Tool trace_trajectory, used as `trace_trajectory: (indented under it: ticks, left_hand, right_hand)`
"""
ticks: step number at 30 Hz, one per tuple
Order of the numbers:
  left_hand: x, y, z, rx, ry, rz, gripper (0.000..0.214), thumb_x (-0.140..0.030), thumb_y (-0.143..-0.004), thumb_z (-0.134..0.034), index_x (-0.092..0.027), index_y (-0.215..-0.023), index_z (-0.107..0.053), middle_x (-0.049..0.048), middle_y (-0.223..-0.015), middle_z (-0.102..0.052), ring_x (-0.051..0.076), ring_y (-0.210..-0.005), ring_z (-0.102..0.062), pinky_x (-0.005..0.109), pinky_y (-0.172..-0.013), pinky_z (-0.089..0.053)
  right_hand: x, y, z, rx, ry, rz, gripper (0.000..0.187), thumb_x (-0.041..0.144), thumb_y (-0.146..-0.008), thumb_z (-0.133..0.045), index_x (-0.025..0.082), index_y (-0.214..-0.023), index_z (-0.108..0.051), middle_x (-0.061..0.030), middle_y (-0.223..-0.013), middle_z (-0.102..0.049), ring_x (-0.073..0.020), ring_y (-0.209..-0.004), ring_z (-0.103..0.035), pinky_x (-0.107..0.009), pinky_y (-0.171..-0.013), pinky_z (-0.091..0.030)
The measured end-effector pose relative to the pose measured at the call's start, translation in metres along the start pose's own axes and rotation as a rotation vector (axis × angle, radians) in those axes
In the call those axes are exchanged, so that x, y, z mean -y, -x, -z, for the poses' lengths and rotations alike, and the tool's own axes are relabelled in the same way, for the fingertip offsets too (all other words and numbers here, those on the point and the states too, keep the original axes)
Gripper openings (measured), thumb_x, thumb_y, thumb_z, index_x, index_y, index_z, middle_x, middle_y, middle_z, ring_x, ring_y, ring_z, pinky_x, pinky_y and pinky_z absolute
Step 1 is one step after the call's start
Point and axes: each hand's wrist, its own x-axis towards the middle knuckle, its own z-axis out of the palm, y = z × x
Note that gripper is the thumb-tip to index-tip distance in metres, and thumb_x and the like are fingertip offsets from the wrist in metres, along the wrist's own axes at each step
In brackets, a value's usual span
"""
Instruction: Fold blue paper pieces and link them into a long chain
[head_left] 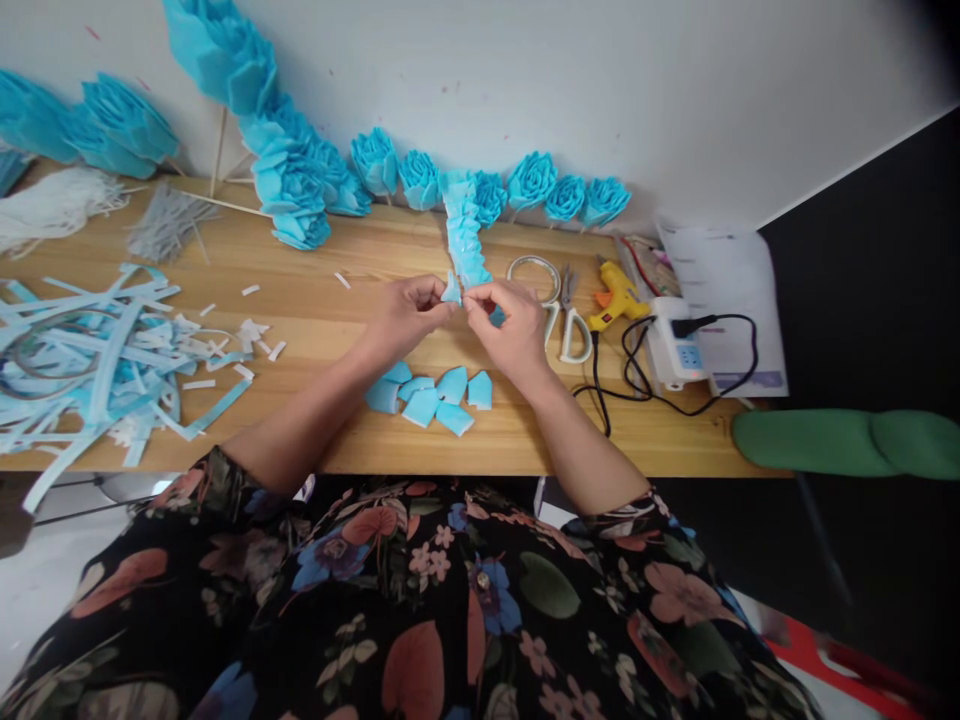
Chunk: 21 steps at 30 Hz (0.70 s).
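Note:
Near the middle of the table, my left hand pinches a small light-blue petal between thumb and fingertips. My right hand is closed in a pinch at the other side of the same petal. Just beyond the fingers lies a column of overlapping frilled blue petals. A bit of blue shows under my right hand, partly hidden by it. Several cut blue petals with pointed ends lie loose on the table between my forearms.
Blue flowers on sticks line the wall. White-handled scissors, a tape roll, a yellow glue gun and a corded power strip sit right. Blue strips pile up left. A green cushion-like object overlaps the table's right edge.

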Motion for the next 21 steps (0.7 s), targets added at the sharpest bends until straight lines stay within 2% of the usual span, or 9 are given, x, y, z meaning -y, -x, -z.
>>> trace_trajectory:
  ticks: [7,12,21]
  left_hand:
    - [-0.0006,-0.0008,0.0007,0.017,0.022,-0.001,0.023,-0.029,-0.075,-0.075,-0.018,-0.066,-0.056,-0.0053,-0.058,-0.050,0.006,-0.052,-0.041,0.022,-0.051,-0.032]
    - [-0.0001,-0.0008,0.0007,0.021,0.044,0.016,0.021,-0.026,-0.075,-0.074,-0.018,-0.066,-0.057,-0.0052,-0.057,-0.051,0.006,-0.052,-0.040,0.022,-0.051,-0.031]
    - [-0.0036,-0.0006,0.0017,0.021,0.037,0.058,0.018,-0.019,-0.078,-0.073,-0.018,-0.068,-0.058,-0.0055,-0.057,-0.054,0.006,-0.050,-0.043,0.022,-0.051,-0.033]
  right_hand:
    - [0.0002,-0.0002,0.0000,-0.014,-0.057,0.009,0.014,0.027,-0.090,-0.064,0.023,-0.077,-0.068,0.0007,-0.074,-0.070,-0.0170,-0.073,-0.061,-0.036,-0.084,-0.042]
    - [0.0004,0.0001,0.0014,-0.001,-0.057,-0.006,0.021,0.028,-0.092,-0.058,0.024,-0.072,-0.065,0.0003,-0.072,-0.069,-0.0173,-0.074,-0.060,-0.036,-0.082,-0.042]
    - [0.0003,-0.0001,0.0007,-0.024,-0.069,-0.044,0.020,0.028,-0.091,-0.059,0.024,-0.072,-0.064,0.0005,-0.071,-0.069,-0.0173,-0.073,-0.061,-0.036,-0.082,-0.045]
